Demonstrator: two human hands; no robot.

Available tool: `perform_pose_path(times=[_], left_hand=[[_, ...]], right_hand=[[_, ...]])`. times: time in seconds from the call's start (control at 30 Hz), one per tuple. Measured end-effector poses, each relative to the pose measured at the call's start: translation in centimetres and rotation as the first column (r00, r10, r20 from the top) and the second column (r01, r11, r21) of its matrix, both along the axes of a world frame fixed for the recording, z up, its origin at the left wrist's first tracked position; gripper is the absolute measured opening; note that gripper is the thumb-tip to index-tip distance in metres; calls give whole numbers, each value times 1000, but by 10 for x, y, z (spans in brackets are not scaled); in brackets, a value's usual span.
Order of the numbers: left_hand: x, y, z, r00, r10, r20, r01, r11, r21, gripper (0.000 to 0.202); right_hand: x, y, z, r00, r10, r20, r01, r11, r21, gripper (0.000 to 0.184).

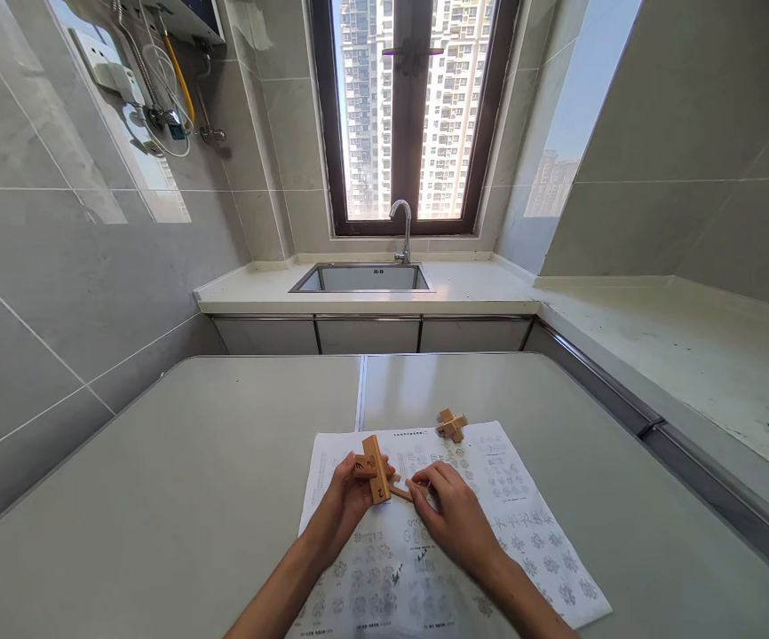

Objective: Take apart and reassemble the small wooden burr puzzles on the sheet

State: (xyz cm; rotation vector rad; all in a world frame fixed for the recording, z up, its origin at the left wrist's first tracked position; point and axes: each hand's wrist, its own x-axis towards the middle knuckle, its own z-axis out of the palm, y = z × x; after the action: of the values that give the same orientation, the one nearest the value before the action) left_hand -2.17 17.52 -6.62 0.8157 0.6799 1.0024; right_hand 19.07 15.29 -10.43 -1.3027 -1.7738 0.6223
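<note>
My left hand is closed around a partly built wooden puzzle, a few crossed sticks with one upright bar marked with a number. My right hand pinches another wooden stick that lies low and points toward that puzzle, touching or nearly touching it. Both hands hover over a white printed instruction sheet on a grey table. A second, finished wooden burr puzzle rests on the sheet's far edge, beyond my right hand.
The table has a seam down its middle. Beyond it runs a white counter with a steel sink and tap under a window. The counter continues along the right wall. A tiled wall is on the left.
</note>
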Motion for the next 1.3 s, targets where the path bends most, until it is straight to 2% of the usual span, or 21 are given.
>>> perform_pose_path(times=[0.17,0.3,0.43,0.5,0.7,0.93,1.3], left_hand=[[0,-3,0,988,-79,-130,91,991,93,59],[3,-3,4,959,-43,-280,96,980,175,60],[5,-5,6,938,-30,-345,107,973,206,73],[7,-6,6,940,-60,-335,135,969,205,76],[6,-6,2,938,-114,-327,198,951,238,74],[4,-4,-11,929,-153,-336,250,931,267,80],[1,-2,-14,921,-116,-371,249,909,334,77]], right_hand=[[-2,-1,4,999,-37,-33,37,999,16,20],[-1,-4,12,986,-3,-165,9,999,38,18],[1,-7,14,977,133,-165,-102,977,185,45],[0,-8,14,976,183,-118,-153,961,231,51],[-5,-10,13,984,175,-29,-161,948,275,44],[-5,-8,13,993,105,-52,-91,972,218,38],[-6,-8,17,999,53,-3,-52,983,179,34]])
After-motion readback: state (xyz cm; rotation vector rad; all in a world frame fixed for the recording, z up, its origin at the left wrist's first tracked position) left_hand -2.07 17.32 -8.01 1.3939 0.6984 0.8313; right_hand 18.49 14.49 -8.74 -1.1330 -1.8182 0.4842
